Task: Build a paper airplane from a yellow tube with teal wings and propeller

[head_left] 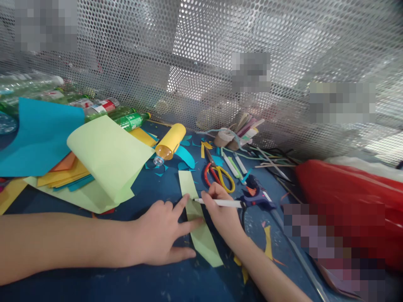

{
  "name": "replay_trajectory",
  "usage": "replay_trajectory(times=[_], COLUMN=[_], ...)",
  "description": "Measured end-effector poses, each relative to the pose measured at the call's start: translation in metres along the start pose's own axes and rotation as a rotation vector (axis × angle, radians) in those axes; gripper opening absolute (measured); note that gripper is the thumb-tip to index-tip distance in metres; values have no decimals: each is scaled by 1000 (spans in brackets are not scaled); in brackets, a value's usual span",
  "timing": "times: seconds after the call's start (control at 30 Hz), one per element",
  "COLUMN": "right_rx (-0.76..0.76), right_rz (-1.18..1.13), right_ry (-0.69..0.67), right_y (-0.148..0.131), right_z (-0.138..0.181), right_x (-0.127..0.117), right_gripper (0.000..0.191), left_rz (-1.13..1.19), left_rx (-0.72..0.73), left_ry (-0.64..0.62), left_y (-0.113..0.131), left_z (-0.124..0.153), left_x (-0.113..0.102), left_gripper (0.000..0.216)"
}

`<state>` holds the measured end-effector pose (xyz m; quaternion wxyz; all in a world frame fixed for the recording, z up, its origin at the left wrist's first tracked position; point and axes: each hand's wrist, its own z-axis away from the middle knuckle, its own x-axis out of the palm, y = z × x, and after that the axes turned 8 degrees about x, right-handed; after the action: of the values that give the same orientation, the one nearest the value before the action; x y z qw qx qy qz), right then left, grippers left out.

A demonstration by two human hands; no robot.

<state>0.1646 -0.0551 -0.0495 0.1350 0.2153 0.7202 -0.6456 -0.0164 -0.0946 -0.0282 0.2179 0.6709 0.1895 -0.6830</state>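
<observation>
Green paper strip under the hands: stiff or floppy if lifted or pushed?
Probably floppy: the strip lies thin and flat, and the larger green sheet beside it curls over itself. Likely light and apt to slide: the left hand pins it to the table while the right hand holds a pen to it.

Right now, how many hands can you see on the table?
2. The left hand lies flat, fingers pressing the light green paper strip. The right hand holds a white pen, tip at that strip. No other hands show.
</observation>
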Motion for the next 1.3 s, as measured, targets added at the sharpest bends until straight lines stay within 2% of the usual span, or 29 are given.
replay_trajectory(times=[1.3], right_rx=[120], right_rz=[-102], right_ry=[-228], right_y=[-1], right_z=[0], right_x=[-1], right_gripper=[30], left_rz=[-5], left_rx=[6], left_ry=[-3], left_y=[0], left_z=[0], left_x=[0], left_gripper=[63])
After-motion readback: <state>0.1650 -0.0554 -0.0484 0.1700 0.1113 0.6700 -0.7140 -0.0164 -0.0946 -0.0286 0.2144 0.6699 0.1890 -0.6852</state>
